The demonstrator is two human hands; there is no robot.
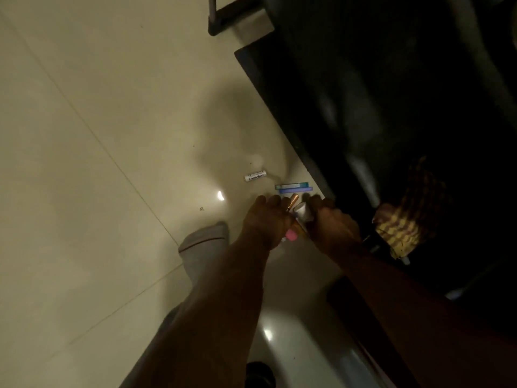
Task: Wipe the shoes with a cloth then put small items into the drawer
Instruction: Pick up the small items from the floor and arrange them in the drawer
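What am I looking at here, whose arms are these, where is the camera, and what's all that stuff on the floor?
There is no machine here. A person wears a camera on the head, so the single picture looks down along their own two bare arms to a pale tiled floor.

The left hand and the right hand are close together, gathering small items. The left hand grips a gold tube; a pink item shows just beneath it. The right hand holds a small white cylinder.

Still lying on the floor beyond the hands are a white tube printed "Heybright" and two flat sticks, teal and blue. Dark furniture fills the right side, too dim to make out. A patterned cloth lies there.
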